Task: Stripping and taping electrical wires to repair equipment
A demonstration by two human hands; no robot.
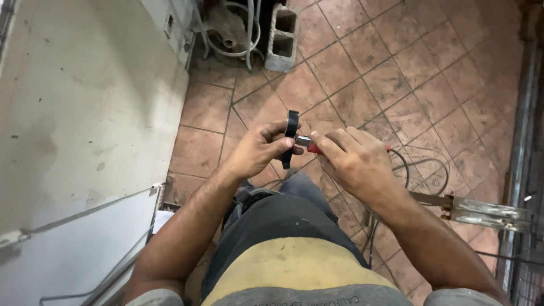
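Two large surfaces fill the head view: a pale, stained wall [85, 102] on the left and a floor [396, 73] of reddish-brown square tiles laid diagonally on the right. A grey hollow concrete block [282, 38] stands on the floor near the top, just beside a tangle of light-coloured hoses [232, 31]. A metal-and-glass fixture [487, 212] lies low on the right, near a dark vertical frame at the picture's edge. Thin black cable [422, 170] loops over the tiles behind the right hand.

The person stands over the floor; dark trousers and a shirt hem in yellow and grey show at the bottom.

Left hand [258, 150]: fingers curled closed around a black roll of tape [291, 136], held upright on edge, thumb across its lower part. The roll sits at mid-frame, above the floor, between both hands.

Right hand [354, 158]: fingers folded closed over a small tool with red handles [313, 148]; only a short red stretch and a metallic tip [303, 141] show past the fingers. The tip is just beside the roll; contact cannot be told. A little red also shows at the far side of the hand, where the cable begins.
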